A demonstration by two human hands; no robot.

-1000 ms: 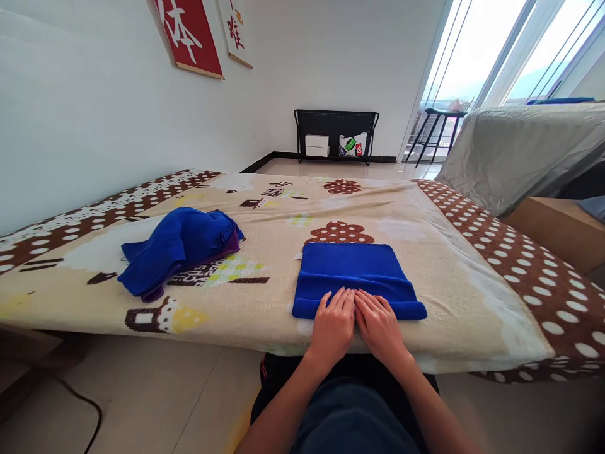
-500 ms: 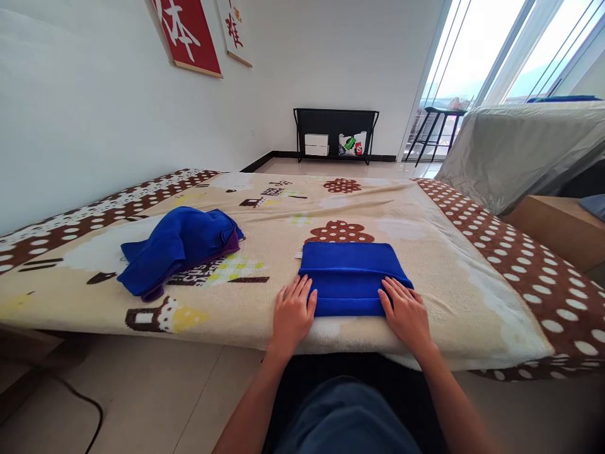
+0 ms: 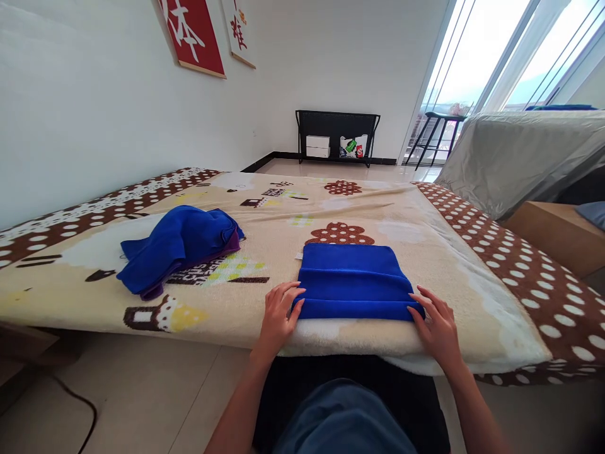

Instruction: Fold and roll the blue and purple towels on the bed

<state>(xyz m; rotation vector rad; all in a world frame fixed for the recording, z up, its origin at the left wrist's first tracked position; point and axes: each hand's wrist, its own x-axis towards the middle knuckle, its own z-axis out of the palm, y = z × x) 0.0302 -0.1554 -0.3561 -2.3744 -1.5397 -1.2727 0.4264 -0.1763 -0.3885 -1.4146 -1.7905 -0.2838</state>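
A blue cloth (image 3: 352, 277), folded into a flat rectangle, lies close to the bed's near edge. Two creases run across it, and a small white tag sticks out at its upper left. My left hand (image 3: 280, 315) is at its near left corner, fingertips by the edge and thumb apart from the fingers. At the near right corner, my right hand (image 3: 435, 321) rests the same way, its fingers spread. Neither hand visibly grips the fabric. Further left, a crumpled heap of blue cloth (image 3: 184, 243) shows some purple underneath.
A cream patterned blanket (image 3: 274, 233) with brown dotted borders covers the bed. Beyond the bed stand a black rack (image 3: 338, 129) and a dark stool (image 3: 437, 129). A cardboard box (image 3: 553, 230) and a sheet-covered piece (image 3: 515, 151) are on the right.
Both hands have slid outward from the top of the folded cloth to its side edges. The cloth's near right corner now reaches further right, and its near strip looks flatter.
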